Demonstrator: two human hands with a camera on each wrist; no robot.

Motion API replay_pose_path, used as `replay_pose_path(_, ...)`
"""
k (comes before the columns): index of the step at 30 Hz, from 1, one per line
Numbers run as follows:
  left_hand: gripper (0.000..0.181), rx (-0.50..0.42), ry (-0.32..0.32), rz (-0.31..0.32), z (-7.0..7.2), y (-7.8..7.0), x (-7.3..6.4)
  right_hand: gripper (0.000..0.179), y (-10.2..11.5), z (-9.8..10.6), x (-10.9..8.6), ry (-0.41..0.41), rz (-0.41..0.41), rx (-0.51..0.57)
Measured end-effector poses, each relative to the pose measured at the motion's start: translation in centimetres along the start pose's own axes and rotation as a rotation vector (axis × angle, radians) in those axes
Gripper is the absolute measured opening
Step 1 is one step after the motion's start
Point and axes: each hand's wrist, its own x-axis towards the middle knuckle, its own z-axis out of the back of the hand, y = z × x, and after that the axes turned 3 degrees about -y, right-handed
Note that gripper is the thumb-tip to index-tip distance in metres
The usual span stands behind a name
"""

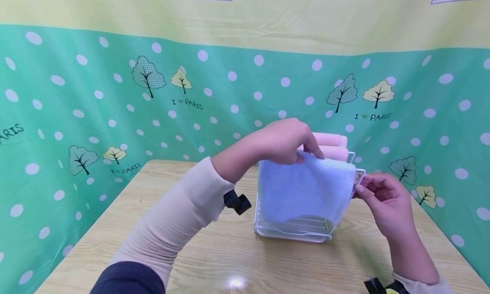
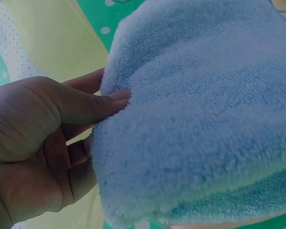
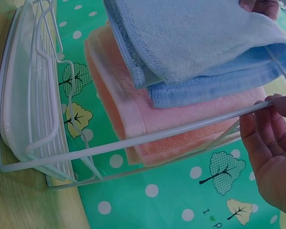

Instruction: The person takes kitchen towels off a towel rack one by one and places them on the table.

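Observation:
A light blue towel (image 1: 302, 192) hangs folded over the front of a white wire rack (image 1: 361, 171). My left hand (image 1: 285, 141) pinches the towel's top fold; in the left wrist view the thumb lies on its fluffy face, with fingers behind. My right hand (image 1: 388, 202) grips the rack's right side, thumb and fingers around a thin white bar (image 3: 148, 138) in the right wrist view. Behind the blue towel a pink towel (image 1: 333, 152) hangs over the rack, its lower part hidden in the head view.
At the rack's base is a white tray (image 1: 287, 234) under wire rungs. The rack stands on a wooden table (image 1: 214, 260). A green and yellow curtain (image 1: 237, 89) with dots and trees closes off the back and sides.

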Motion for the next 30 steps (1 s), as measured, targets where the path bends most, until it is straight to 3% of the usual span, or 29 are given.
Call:
replay_pose_path(4, 0.041, -0.026, -0.025, -0.002, 0.4, 0.4, -0.6, 0.019, 0.0, 0.1, 0.1, 0.011, 0.017, 0.021)
replay_pose_path(7, 0.040, -0.038, -0.070, -0.016, 0.7, 0.7, -1.1, 0.020, -0.1, 0.1, 0.2, 0.039, 0.052, 0.087)
replay_pose_path(13, 0.037, -0.094, -0.162, -0.034, 1.1, 1.3, -2.0, 0.020, -0.1, 0.1, 0.1, 0.031, 0.046, 0.082)
replay_pose_path(19, 0.034, -0.123, -0.229, -0.048, 1.6, 1.8, -2.7, 0.024, -0.5, 0.3, 0.3, 0.068, 0.089, 0.158)
replay_pose_path(30, 0.029, -0.240, -0.290, -0.050, 1.6, 2.9, -3.7, 0.022, -0.2, 0.2, -0.1, 0.036, 0.054, 0.084)
